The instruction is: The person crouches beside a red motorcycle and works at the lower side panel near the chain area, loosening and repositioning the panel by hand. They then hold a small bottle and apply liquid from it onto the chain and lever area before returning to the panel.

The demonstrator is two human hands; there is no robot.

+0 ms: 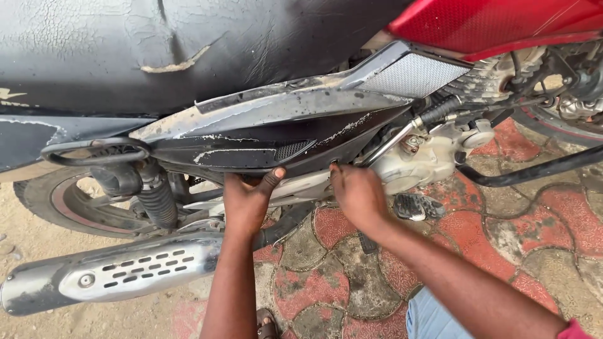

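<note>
Both forearms reach up from 6 o'clock. Left hand [249, 202] cups the lower edge of the black side panel [251, 135], grip closed on it; right hand [358, 194], fingers curled, touches its underside at 3 o'clock. Beyond lies the cracked seat [188, 44].

The black side panel [264, 135] of the motorcycle is sitting along the bike's flank under the seat, dusty, scratched and streaked with white. Its lower edge is resting just above the left hand's fingers [271, 179], with the right hand's fingertips [335, 171] touching that same edge further along.
</note>
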